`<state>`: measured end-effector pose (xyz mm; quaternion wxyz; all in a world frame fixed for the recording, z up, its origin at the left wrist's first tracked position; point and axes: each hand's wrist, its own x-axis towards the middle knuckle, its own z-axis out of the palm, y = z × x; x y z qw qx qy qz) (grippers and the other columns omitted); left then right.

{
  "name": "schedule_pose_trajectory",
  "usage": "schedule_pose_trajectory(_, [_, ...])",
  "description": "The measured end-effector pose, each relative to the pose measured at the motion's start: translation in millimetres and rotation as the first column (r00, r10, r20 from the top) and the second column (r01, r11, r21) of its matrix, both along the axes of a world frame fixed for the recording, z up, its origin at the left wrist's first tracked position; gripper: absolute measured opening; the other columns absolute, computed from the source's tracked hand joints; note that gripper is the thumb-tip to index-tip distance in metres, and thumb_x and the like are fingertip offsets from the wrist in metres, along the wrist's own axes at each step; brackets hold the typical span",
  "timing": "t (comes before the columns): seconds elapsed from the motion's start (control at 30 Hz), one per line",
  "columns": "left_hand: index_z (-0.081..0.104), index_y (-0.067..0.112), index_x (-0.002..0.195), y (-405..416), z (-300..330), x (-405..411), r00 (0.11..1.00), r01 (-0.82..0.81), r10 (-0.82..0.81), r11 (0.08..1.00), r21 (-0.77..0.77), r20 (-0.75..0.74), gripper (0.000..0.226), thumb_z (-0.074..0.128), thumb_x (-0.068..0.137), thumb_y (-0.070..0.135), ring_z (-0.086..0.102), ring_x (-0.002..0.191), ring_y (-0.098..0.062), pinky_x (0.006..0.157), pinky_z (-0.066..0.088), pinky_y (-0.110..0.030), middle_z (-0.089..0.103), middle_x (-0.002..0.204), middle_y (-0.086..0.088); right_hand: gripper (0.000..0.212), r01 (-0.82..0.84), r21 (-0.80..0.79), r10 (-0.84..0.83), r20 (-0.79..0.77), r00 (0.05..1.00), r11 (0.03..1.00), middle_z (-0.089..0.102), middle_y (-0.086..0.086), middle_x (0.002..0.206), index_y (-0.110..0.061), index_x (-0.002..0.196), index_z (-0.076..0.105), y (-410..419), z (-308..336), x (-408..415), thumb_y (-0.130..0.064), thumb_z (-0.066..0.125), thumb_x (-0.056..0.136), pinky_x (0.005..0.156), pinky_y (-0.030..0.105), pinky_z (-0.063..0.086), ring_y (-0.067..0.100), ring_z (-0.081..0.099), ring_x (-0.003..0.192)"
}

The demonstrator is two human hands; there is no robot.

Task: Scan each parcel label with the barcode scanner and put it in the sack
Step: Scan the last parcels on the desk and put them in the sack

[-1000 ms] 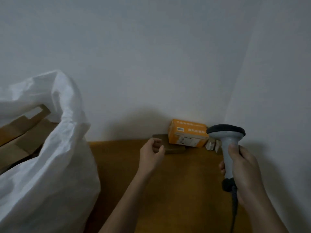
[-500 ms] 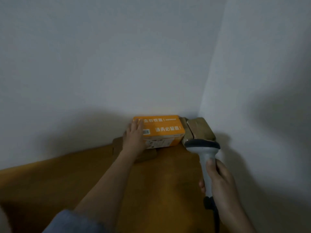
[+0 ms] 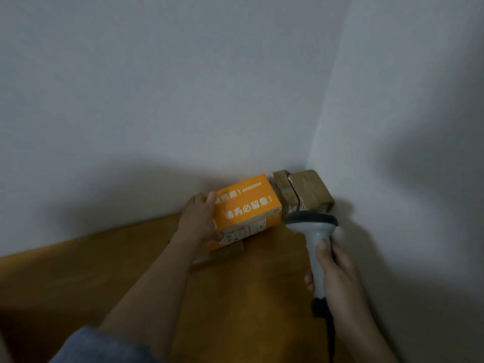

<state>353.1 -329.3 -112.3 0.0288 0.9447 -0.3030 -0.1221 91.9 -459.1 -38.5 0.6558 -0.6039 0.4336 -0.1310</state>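
An orange parcel box [image 3: 247,205] with white lettering sits tilted in the far corner of the wooden table [image 3: 110,271]. My left hand [image 3: 199,216] grips its left end, thumb over the top edge. A white label shows on its front face. Under it lies a flat brown parcel [image 3: 222,254]. My right hand [image 3: 334,273] holds the grey barcode scanner [image 3: 313,231] by its handle, head pointing toward the boxes. The sack is out of view.
Two brown taped parcels [image 3: 303,191] stand against the corner where the two white walls meet. The scanner's black cable [image 3: 330,334] hangs down below my right hand. A blue sleeve [image 3: 104,348] shows at the bottom left.
The view swung right, away from the sack. My left hand reached the orange box and now grips it, tilting it up. The scanner moved closer to the box.
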Motion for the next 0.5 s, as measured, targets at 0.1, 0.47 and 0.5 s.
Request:
schedule_pose_trajectory(0.1, [0.027,0.022,0.143,18.9,3.2,-34.1,0.999,-0.028,0.029,0.999,0.032,-0.039,0.108,0.089,0.057,0.042,0.032,0.134,-0.032,0.106,0.039,-0.04,0.033,0.142,-0.01,0.027,0.001,-0.023,0.0,0.032,0.999,1.0,0.057,0.004,0.053,-0.019,0.093,0.062,8.6,11.2,-10.5,-0.036,0.043,0.101,0.054,0.035,0.042,0.023,0.055,0.055])
schedule_pose_trajectory(0.47, [0.031,0.023,0.132,116.8,28.0,-174.3,0.926,-0.28,0.28,0.959,0.038,-0.254,0.099,0.088,0.057,0.05,0.051,0.117,-0.027,0.087,0.049,-0.035,0.048,0.13,-0.008,0.025,0.022,-0.053,-0.016,0.112,0.994,0.998,0.058,0.008,0.064,-0.017,0.096,0.061,58.8,69.0,-81.4,-0.035,0.044,0.101,0.051,0.031,0.042,0.019,0.055,0.056])
schedule_pose_trajectory(0.5, [0.033,0.02,0.129,125.9,31.5,-183.3,0.893,-0.346,0.33,0.938,0.0,-0.308,0.096,0.087,0.057,0.053,0.054,0.112,-0.025,0.082,0.048,-0.032,0.051,0.127,-0.007,0.026,0.02,-0.057,-0.014,0.114,0.993,0.998,0.059,0.01,0.066,-0.017,0.097,0.061,63.3,72.3,-88.4,-0.036,0.044,0.101,0.051,0.031,0.042,0.019,0.055,0.057])
